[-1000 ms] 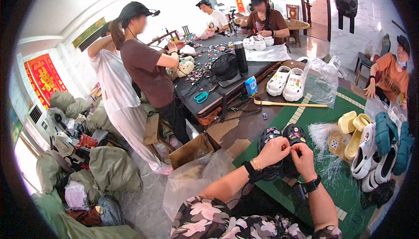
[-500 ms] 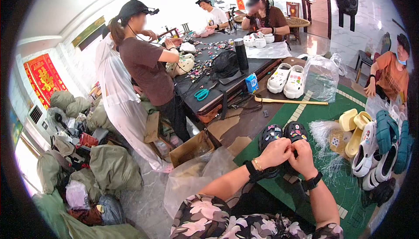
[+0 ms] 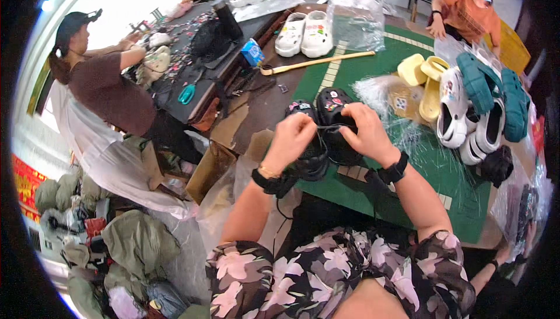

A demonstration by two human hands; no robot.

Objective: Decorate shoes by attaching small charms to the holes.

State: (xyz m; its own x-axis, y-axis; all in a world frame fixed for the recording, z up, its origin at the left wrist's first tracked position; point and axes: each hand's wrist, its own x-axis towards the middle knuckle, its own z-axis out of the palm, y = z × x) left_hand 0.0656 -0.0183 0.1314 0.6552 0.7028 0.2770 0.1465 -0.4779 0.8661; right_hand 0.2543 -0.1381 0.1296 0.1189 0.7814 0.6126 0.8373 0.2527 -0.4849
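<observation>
A pair of black clogs with colourful charms on the toes stands side by side on the green table: the left clog [image 3: 312, 164] and the right clog [image 3: 333, 101]. Above them a thin dark cord [image 3: 329, 126] runs between my two hands. My left hand [image 3: 291, 139] pinches one end over the left clog. Thumb and fingers of my right hand [image 3: 370, 137] close on the other end, over the right clog. Parts of both clogs are hidden behind my hands. What the cord joins to, I cannot tell.
White clogs [image 3: 317, 33] and a wooden stick [image 3: 321, 62] lie beyond. To the right are clear plastic fasteners [image 3: 411, 135], yellow clogs [image 3: 430, 106] and a pile with teal clogs [image 3: 515, 106]. A person [image 3: 102, 80] works at the dark table; another [image 3: 466, 13] sits far right.
My hands, together over the clogs before, have moved apart, and a dark cord now shows between them. The whole view has swung, so the table appears farther left and higher.
</observation>
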